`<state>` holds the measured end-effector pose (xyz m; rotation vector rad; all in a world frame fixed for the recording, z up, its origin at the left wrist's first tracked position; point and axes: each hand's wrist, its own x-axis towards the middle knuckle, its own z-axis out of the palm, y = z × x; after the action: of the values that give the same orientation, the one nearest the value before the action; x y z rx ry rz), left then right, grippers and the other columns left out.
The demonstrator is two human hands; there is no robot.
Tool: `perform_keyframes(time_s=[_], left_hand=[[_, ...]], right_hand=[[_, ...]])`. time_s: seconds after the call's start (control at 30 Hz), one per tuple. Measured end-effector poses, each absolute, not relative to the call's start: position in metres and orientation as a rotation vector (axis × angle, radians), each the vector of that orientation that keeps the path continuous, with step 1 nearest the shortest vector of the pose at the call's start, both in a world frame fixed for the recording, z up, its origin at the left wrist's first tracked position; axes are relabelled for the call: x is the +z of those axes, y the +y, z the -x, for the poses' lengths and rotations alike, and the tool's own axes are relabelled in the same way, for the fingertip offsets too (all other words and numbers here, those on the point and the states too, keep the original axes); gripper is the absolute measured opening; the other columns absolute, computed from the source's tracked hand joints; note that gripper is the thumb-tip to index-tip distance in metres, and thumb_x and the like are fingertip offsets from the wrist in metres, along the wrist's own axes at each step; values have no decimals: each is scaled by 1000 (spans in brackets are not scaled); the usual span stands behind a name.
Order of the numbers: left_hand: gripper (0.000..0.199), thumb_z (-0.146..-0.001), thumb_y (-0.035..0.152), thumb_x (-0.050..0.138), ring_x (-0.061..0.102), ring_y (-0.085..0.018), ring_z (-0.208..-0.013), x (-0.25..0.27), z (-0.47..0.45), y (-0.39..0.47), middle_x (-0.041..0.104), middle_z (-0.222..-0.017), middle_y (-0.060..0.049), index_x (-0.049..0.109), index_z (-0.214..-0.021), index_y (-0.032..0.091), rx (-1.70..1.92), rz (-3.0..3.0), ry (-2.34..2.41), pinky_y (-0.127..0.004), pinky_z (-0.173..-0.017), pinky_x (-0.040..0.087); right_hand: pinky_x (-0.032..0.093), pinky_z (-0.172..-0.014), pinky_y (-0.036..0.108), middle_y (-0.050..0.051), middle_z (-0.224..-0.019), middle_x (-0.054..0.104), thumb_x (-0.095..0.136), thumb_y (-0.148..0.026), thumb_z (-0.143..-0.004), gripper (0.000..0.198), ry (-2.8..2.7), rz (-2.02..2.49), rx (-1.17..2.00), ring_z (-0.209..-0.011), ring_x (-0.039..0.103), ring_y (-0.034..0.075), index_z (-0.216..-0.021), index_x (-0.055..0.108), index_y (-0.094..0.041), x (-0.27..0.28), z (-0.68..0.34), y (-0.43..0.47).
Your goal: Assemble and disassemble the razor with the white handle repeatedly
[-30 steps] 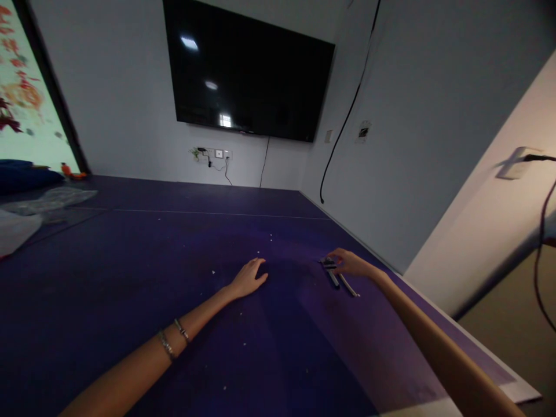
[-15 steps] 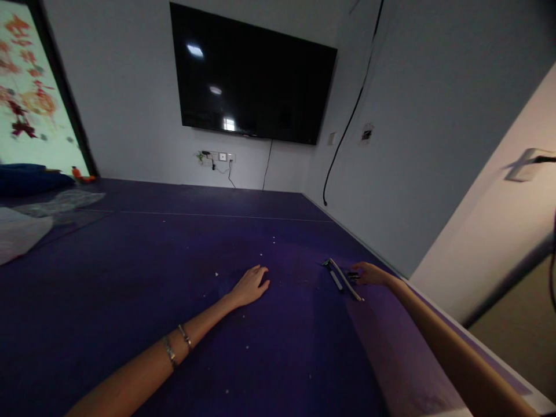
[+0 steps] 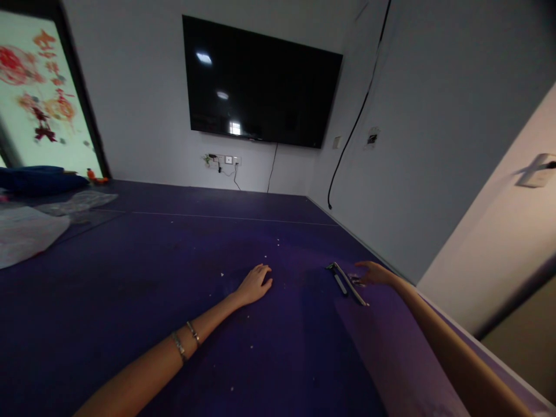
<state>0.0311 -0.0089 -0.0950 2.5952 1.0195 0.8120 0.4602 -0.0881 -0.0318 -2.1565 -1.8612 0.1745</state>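
My left hand (image 3: 254, 285) lies palm down on the purple surface (image 3: 278, 359), fingers loosely spread, holding nothing. Two bracelets circle that forearm. At the right, my right hand (image 3: 374, 273) reaches in with its fingers apart over some small, dark, shiny pieces (image 3: 357, 280) that are too small to name. Just left of those pieces lies a long, slim, slightly curved grey strip (image 3: 351, 285) with a dark head at its far end. Beside it is a shorter dark stick with a grey face (image 3: 340, 284).
White crumbs (image 3: 265, 256) are scattered over the surface. Clear plastic sheeting (image 3: 82, 202), a white bag (image 3: 30, 234) and dark blue cloth (image 3: 43, 179) lie at the left. A black cable (image 3: 347, 145) hangs by the right wall. A television (image 3: 264, 87) is mounted ahead.
My right hand's fingers have parted a little around the small dark pieces. The whole view has shifted slightly; my left hand stays on the surface.
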Motion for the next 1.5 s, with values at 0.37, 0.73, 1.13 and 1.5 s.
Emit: perform_keyframes(time_s=[0.37, 0.73, 1.13, 1.5], left_hand=[[24, -82, 22, 47, 51, -22, -111, -87, 8, 20, 59, -111, -12, 55, -103, 15, 980, -2484, 1237, -39, -99, 38], [21, -80, 17, 46, 55, -21, -103, -85, 108, 38, 62, -103, -10, 58, -96, 14, 913, -2489, 1566, -37, -95, 40], [37, -87, 28, 37, 34, -29, -129, -105, 119, 35, 47, -133, -17, 52, -117, 13, 631, -2536, 1690, -49, -104, 26], [40, -88, 30, 35, 33, -28, -130, -102, 121, 34, 46, -135, -15, 51, -121, 14, 573, -2584, 1716, -47, -104, 28]], right_hand=[[48, -80, 31, 10, -108, 65, 55, -25, -71, 44, -2084, 1847, 303, -87, 64, 21, -113, 62, -16, -34, -368, -47], [35, -100, 39, 15, -125, 54, 46, -35, -82, 45, -2169, 1627, 184, -118, 48, 24, -121, 55, -13, -90, -274, -43], [29, -101, 44, 9, -134, 48, 36, -37, -88, 44, -2044, 1867, -18, -127, 38, 26, -123, 54, -20, -98, -251, -67], [31, -101, 42, 10, -136, 47, 35, -37, -88, 46, -2062, 1849, -31, -127, 38, 26, -125, 54, -16, -100, -252, -65]])
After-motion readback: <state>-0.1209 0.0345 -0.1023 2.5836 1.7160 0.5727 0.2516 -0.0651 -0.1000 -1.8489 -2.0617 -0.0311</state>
